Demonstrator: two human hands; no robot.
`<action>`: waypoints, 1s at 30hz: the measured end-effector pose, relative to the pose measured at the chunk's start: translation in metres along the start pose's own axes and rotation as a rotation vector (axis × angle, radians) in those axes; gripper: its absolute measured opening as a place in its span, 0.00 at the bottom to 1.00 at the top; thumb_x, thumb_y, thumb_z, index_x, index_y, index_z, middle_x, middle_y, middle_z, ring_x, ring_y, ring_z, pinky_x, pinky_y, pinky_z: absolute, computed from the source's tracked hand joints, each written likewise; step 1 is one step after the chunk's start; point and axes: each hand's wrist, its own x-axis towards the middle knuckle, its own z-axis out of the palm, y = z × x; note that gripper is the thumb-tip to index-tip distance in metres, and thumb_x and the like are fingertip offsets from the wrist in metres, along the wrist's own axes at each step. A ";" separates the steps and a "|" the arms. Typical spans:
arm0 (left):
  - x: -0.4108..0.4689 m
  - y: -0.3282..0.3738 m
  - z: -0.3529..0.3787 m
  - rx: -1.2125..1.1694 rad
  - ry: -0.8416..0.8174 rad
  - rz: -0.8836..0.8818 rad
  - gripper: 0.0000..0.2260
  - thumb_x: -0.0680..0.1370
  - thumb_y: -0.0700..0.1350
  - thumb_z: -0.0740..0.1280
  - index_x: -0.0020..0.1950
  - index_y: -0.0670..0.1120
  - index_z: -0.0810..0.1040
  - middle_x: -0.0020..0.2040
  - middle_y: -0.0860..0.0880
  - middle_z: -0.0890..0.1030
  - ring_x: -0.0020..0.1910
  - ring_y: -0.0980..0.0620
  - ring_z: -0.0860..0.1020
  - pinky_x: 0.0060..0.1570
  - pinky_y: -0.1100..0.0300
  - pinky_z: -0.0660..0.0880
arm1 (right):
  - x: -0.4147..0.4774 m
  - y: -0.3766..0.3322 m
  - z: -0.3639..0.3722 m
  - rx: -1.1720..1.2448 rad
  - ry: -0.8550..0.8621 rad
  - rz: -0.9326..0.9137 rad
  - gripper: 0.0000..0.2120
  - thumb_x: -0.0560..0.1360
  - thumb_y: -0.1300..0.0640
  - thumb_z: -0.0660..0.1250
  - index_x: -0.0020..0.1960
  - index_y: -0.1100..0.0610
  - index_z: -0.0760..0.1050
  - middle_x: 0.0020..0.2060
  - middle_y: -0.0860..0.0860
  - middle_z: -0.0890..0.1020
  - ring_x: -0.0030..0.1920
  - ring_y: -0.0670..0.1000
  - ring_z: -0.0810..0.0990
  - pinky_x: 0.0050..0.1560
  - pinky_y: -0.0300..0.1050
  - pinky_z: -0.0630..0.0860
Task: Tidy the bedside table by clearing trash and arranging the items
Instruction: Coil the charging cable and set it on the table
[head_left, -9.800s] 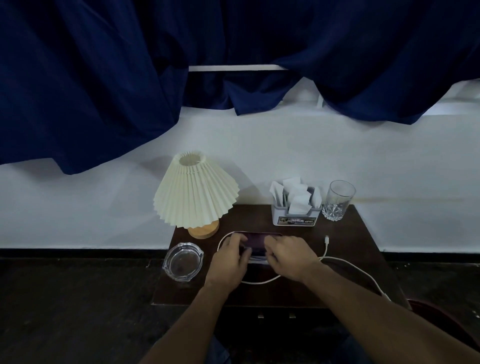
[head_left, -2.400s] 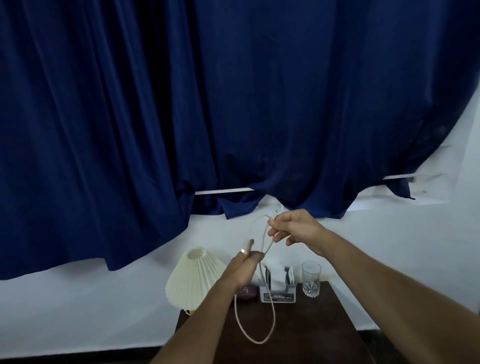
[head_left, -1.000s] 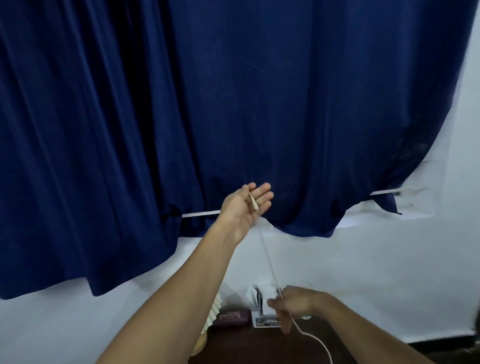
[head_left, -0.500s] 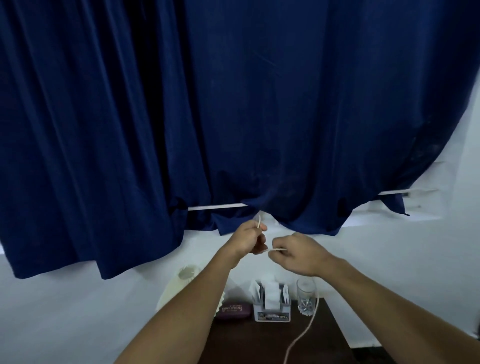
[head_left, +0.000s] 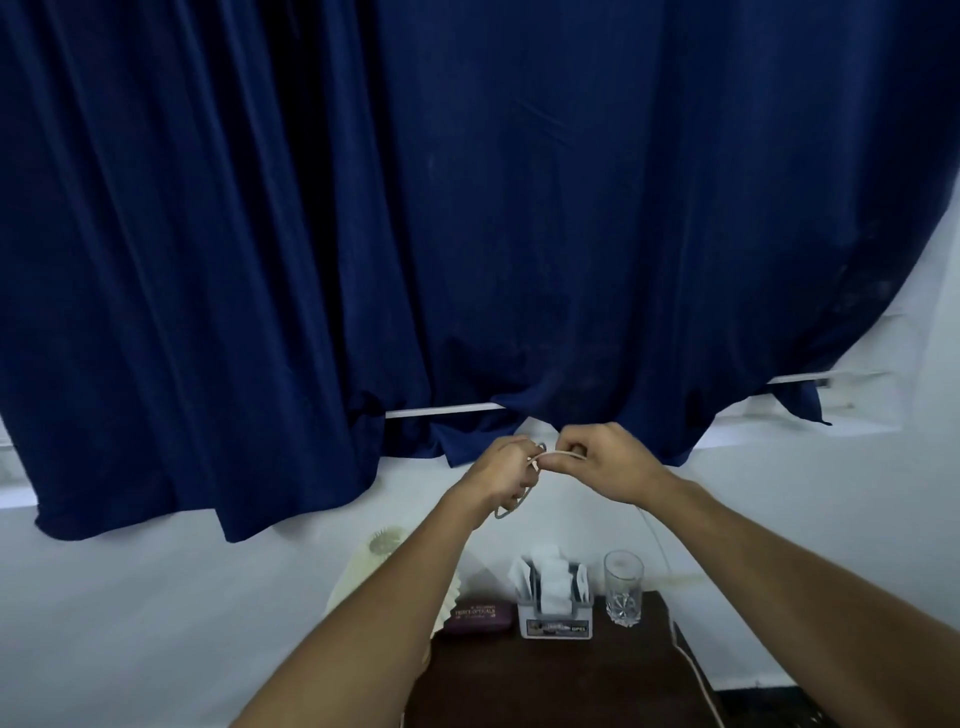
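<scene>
Both hands are raised in front of the curtain, high above the dark wooden bedside table. My left hand is closed around loops of a white charging cable, one loop hanging below the fist. My right hand pinches the cable just beside it. The loose end trails down behind my right forearm and runs along the table's right edge. On the table stand a pleated cream lamp, a maroon glasses case, a tissue holder and a drinking glass.
A dark blue curtain hangs over the white wall behind the table, with a white rail showing under its hem. The lamp is partly hidden by my left forearm. Dark floor lies at the lower right.
Since a second ago my hands came together at chest height from wide apart; cable loops have gathered in my left hand. The view has dropped slightly, showing more of the table.
</scene>
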 end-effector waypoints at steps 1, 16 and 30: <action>0.000 0.000 -0.002 -0.003 -0.006 -0.013 0.11 0.81 0.43 0.56 0.38 0.50 0.66 0.26 0.54 0.64 0.24 0.55 0.56 0.26 0.61 0.54 | 0.001 0.001 0.001 0.036 -0.010 0.005 0.22 0.69 0.32 0.71 0.36 0.51 0.76 0.26 0.47 0.74 0.28 0.46 0.69 0.33 0.49 0.68; -0.008 0.004 -0.031 -0.490 -0.022 -0.029 0.13 0.86 0.46 0.53 0.44 0.48 0.70 0.29 0.52 0.72 0.23 0.56 0.60 0.23 0.64 0.53 | 0.000 0.021 0.029 0.221 -0.233 0.229 0.15 0.82 0.52 0.65 0.40 0.60 0.77 0.35 0.53 0.83 0.37 0.47 0.80 0.45 0.40 0.75; 0.008 -0.005 -0.028 -0.614 0.176 0.147 0.10 0.87 0.47 0.54 0.57 0.43 0.71 0.52 0.44 0.87 0.51 0.43 0.86 0.57 0.47 0.80 | -0.032 -0.041 0.060 -0.179 -0.866 0.200 0.20 0.82 0.40 0.55 0.45 0.53 0.75 0.37 0.53 0.80 0.34 0.52 0.80 0.43 0.47 0.77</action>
